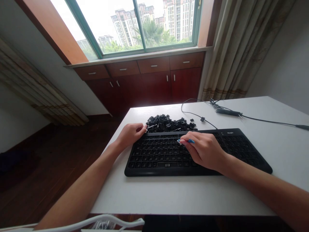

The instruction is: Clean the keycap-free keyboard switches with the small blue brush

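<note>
A black keyboard (166, 173) lies on the white table with its keycaps off, baring rows of square key sockets. My right hand (202, 148) is closed around a slim blue brush (191, 141). The brush's pale tip points down at the upper middle rows of sockets. At the keyboard's upper left corner, my left hand (131, 133) is closed, its fingertips against the edge; the exact grip is partly hidden. Just behind the keyboard sits a heap of loose black keycaps (160, 122), close to my left fingertips.
A few stray keycaps (202, 119) lie right of the heap. The keyboard's black cable (193, 112) loops back to a tied bundle and runs rightward on the white table (256, 111). A white curved tube (96, 220) crosses below the front edge. Dark red cabinets (154, 85) stand under the window.
</note>
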Demonstrator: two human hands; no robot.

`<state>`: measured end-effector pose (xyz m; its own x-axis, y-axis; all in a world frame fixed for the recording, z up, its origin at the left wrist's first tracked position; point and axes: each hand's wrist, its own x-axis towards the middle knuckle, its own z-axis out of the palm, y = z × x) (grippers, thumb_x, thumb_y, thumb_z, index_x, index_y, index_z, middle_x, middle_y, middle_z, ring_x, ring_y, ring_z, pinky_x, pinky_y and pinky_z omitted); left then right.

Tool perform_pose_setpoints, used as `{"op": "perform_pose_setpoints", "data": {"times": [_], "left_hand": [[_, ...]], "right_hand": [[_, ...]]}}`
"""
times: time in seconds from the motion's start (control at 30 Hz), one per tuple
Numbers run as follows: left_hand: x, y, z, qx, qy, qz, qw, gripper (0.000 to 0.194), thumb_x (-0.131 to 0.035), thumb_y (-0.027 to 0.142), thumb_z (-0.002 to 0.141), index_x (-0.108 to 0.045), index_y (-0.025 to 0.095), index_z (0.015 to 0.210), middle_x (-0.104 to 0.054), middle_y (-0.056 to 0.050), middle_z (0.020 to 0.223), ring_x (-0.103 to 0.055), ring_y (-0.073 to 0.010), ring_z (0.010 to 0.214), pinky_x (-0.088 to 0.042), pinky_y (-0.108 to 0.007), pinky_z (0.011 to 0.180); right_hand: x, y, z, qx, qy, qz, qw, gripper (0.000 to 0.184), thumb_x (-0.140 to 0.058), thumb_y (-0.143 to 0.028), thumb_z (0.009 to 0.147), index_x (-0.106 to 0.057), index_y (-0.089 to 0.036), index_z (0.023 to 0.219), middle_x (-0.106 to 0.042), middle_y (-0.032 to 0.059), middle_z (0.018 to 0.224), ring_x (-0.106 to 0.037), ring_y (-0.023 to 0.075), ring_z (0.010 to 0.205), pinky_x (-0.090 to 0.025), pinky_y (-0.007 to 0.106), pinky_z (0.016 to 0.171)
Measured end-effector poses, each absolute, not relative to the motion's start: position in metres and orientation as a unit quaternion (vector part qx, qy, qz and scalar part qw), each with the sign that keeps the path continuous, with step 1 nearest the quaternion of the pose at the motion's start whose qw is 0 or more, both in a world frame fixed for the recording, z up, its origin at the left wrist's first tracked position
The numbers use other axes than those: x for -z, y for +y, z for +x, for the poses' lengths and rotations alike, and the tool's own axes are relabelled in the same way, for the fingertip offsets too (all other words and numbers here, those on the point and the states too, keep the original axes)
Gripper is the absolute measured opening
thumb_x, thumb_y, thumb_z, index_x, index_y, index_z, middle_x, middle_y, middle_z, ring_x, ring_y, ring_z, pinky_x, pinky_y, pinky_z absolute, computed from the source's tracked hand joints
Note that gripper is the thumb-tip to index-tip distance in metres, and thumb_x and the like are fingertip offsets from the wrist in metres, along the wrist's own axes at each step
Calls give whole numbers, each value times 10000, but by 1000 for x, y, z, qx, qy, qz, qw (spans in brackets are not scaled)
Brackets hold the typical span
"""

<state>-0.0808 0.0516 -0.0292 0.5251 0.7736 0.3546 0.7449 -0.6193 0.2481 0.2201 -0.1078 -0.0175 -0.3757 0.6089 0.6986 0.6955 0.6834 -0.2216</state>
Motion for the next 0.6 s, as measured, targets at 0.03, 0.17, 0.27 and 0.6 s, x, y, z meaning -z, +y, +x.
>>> {"op": "perform_pose_setpoints", "data": {"times": [0.03,0.17,0.27,0.6], "left_hand": [[29,51,-81,-220,435,872,33,463,-515,416,947,-403,182,564,-334,52,505,-286,-93,502,-224,-264,535],[29,51,-80,-220,436,872,34,458,-520,411,945,-408,179,566,-352,50,508,-301,-93,510,-229,-261,542],[29,51,-80,-221,435,872,32,461,-518,413,947,-408,181,563,-349,50,510,-292,-93,509,-226,-266,541],[29,51,-81,-218,437,872,34,465,-514,416,953,-381,182,573,-340,52,515,-299,-93,511,-232,-263,544]], "right_hand": [[17,-108,221,63,-827,-395,394,98,-512,-185,998,-607,-164,985,-730,43,859,-667,137,726,-490,255,653],[16,-108,222,79,-829,-402,381,99,-517,-188,996,-610,-160,977,-730,46,864,-665,139,727,-490,262,657],[16,-108,221,71,-833,-402,375,127,-501,-197,1001,-614,-161,957,-726,42,840,-653,135,692,-479,262,633],[14,-111,220,21,-831,-363,420,96,-502,-155,980,-585,-169,935,-708,39,819,-638,132,677,-476,257,612]]}}
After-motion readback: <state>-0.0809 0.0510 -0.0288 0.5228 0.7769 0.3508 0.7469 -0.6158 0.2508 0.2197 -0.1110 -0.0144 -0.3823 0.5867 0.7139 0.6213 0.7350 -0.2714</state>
